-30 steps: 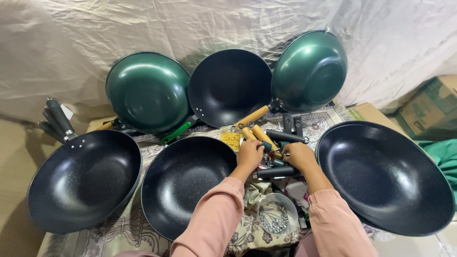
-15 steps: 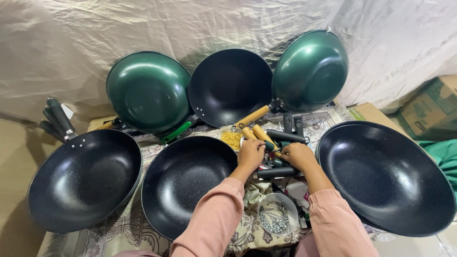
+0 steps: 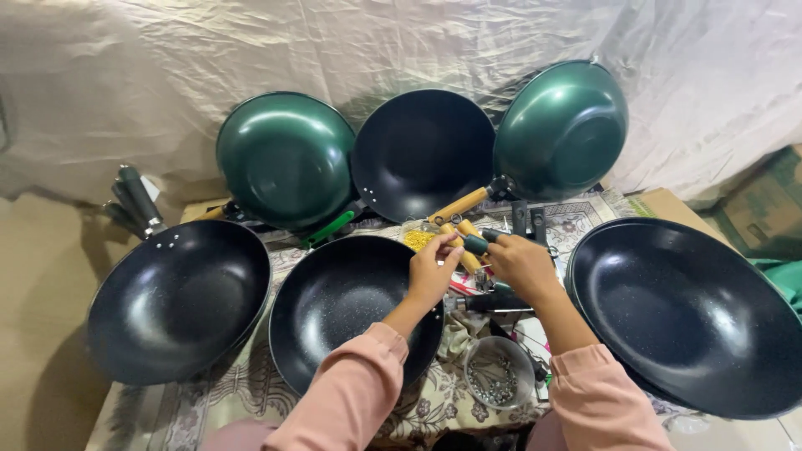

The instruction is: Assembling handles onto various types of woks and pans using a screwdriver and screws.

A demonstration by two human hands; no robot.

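My left hand (image 3: 430, 276) and my right hand (image 3: 522, 266) meet above the rim of the middle black wok (image 3: 342, 313). My right hand grips a dark-handled tool (image 3: 476, 244), whose knob pokes out between the hands. The fingertips of my left hand pinch a light wooden handle (image 3: 468, 257) lying right beside that knob. A second wooden handle (image 3: 458, 205) runs up to the green wok (image 3: 564, 125) at the back right. A black handle (image 3: 493, 302) lies under my wrists. What is at the tool's tip is hidden.
Black woks lie at the left (image 3: 180, 296) and right (image 3: 689, 313). A green wok (image 3: 284, 159) and a black wok (image 3: 422, 150) lean on the cloth backdrop. A small bowl of screws (image 3: 499, 380) sits by my right forearm. Cardboard box (image 3: 773, 200) at far right.
Both hands stay in the same spot with only small finger movements. The dark tool knob now shows between them.
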